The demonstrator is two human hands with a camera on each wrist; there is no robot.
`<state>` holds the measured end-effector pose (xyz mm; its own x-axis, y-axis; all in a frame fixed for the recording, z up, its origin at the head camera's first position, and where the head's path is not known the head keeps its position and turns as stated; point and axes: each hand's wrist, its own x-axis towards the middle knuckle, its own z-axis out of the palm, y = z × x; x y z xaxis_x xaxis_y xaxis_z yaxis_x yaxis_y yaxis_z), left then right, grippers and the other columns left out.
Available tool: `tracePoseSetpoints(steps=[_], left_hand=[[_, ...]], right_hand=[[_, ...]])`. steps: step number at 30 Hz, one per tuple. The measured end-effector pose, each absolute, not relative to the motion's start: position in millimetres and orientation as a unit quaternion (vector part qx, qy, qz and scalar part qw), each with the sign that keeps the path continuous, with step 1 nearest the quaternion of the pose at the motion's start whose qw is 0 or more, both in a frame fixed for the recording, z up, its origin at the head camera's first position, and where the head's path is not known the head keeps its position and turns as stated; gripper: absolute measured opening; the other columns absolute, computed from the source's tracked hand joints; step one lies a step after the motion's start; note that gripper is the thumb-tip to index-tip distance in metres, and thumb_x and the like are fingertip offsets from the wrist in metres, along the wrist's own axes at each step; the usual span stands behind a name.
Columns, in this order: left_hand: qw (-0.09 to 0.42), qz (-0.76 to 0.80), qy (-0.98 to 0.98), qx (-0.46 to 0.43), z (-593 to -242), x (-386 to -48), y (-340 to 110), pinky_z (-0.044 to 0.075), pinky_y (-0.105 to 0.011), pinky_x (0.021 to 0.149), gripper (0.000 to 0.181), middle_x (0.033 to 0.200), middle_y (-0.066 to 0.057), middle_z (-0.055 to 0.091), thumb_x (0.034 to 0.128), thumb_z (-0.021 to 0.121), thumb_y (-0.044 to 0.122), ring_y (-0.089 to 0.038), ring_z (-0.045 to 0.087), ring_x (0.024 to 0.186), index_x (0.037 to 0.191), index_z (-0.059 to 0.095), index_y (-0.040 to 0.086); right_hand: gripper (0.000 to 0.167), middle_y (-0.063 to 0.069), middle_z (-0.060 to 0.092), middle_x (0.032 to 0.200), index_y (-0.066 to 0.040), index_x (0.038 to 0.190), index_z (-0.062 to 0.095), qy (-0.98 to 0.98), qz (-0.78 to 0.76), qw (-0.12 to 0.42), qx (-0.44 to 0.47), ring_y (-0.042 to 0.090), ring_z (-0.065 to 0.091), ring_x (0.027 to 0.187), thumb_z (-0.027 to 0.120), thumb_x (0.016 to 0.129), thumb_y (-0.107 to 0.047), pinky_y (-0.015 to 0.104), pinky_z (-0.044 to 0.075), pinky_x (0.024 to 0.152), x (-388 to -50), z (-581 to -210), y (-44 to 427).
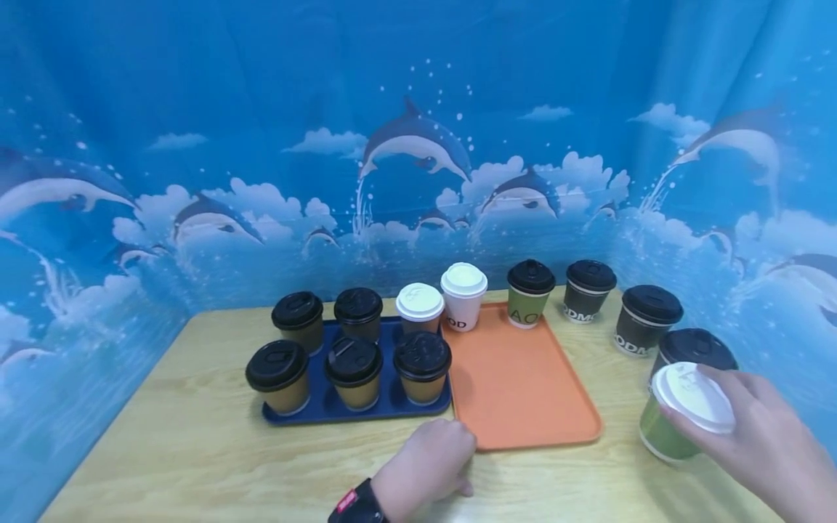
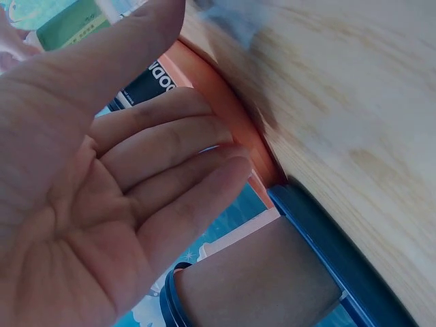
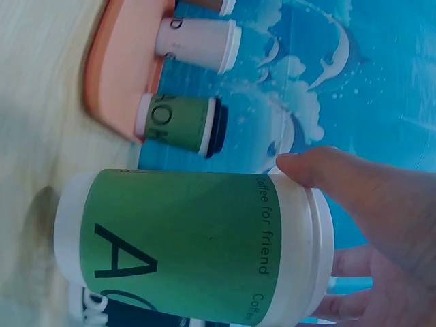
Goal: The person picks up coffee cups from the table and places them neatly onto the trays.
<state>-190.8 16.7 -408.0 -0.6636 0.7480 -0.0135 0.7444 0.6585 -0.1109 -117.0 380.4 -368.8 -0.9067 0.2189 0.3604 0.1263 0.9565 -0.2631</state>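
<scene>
At the right, my right hand (image 1: 761, 428) grips a green paper coffee cup (image 3: 180, 245) by its white lid (image 1: 696, 396), thumb on one side and fingers on the other. The cup is nearly upright; whether its base touches the table I cannot tell. My left hand (image 1: 428, 461) is at the front left corner of the orange tray (image 1: 516, 385), its loosely bent fingers (image 2: 184, 211) holding nothing. On that tray's back part stand a white cup with a white lid (image 1: 463, 298) and a green cup with a black lid (image 1: 528, 298).
Left of the orange tray, a blue tray (image 1: 360, 416) carries several brown cups, most with black lids and one with a white lid (image 1: 420, 301). Several dark cups (image 1: 644, 319) with black lids line the table's right side. A blue dolphin-print curtain (image 1: 294, 94) encloses the wooden table (image 1: 183, 436).
</scene>
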Motion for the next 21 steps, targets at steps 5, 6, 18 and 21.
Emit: tracePoseSetpoints(steps=[5,6,18,21], left_hand=[[0.015,0.054,-0.912,-0.407,-407,-192,19,0.046,-0.023,0.057,0.041,0.071,0.009,0.059,0.0695,0.089,0.052,-0.006,0.056,0.064,0.070,0.062,0.020],[0.017,0.056,-0.912,-0.407,-406,-192,20,0.046,-0.023,0.057,0.041,0.071,0.010,0.060,0.0694,0.089,0.052,-0.006,0.057,0.064,0.070,0.062,0.021],[0.004,0.044,-0.915,-0.400,-407,-193,22,0.048,-0.022,0.059,0.041,0.073,0.009,0.062,0.0693,0.090,0.049,-0.006,0.059,0.067,0.068,0.060,0.021],[-0.002,0.050,-0.917,-0.395,-407,-192,20,0.047,-0.023,0.058,0.042,0.073,0.009,0.061,0.0701,0.090,0.050,-0.006,0.058,0.067,0.069,0.060,0.021]], right_hand=[[0.084,0.038,0.047,0.123,0.006,0.133,0.055,-0.969,0.124,0.206,-0.054,0.056,0.049,0.100,0.081,0.080,-0.054,0.067,0.048,0.063,-124,-353,358],[0.083,0.037,0.047,0.124,0.006,0.133,0.055,-0.969,0.125,0.205,-0.051,0.056,0.049,0.100,0.081,0.081,-0.054,0.064,0.050,0.062,-127,-351,352],[0.078,0.028,0.052,0.125,-0.001,0.134,0.059,-0.957,0.168,0.231,0.046,0.048,0.055,0.103,0.085,0.078,-0.049,0.060,0.054,0.064,-166,-326,302],[0.078,0.028,0.052,0.128,-0.003,0.136,0.059,-0.959,0.164,0.221,0.062,0.047,0.057,0.104,0.084,0.079,-0.049,0.058,0.055,0.066,-181,-321,286]])
